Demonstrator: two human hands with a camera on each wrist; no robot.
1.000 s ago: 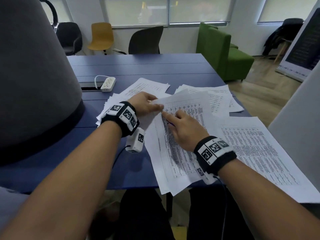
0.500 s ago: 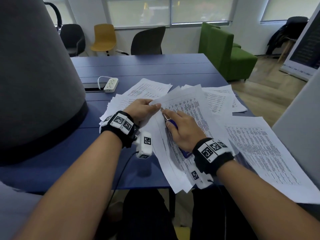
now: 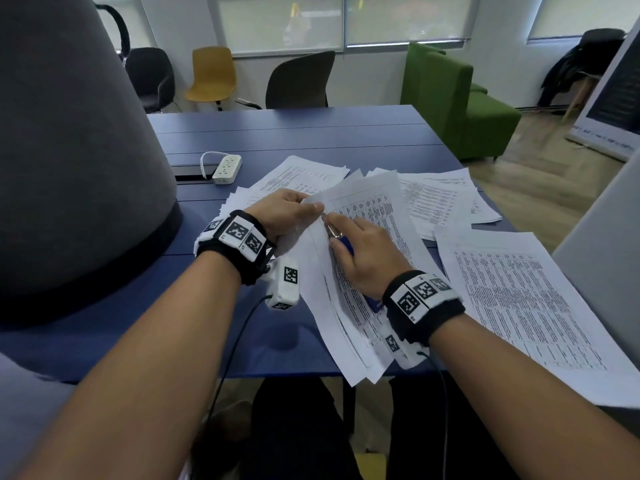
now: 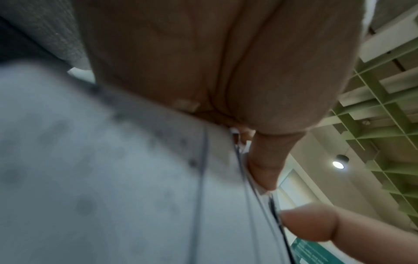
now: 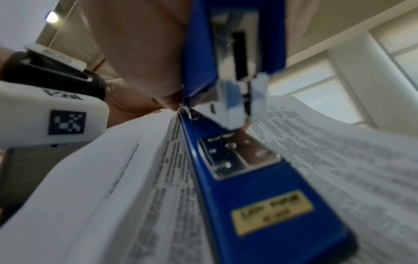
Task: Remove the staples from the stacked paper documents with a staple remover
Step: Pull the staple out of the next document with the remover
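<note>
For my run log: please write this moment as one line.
left hand: pinches paper corner | right hand: holds blue tool, metal tip at that corner | staple: not visible

Head view looks down from above; wrist views close, looking upward; all share paper stack (image 3: 349, 271).

Green sofa (image 3: 450, 98), yellow chair (image 3: 213, 76), seemingly blinded windows (image 3: 346, 19).
</note>
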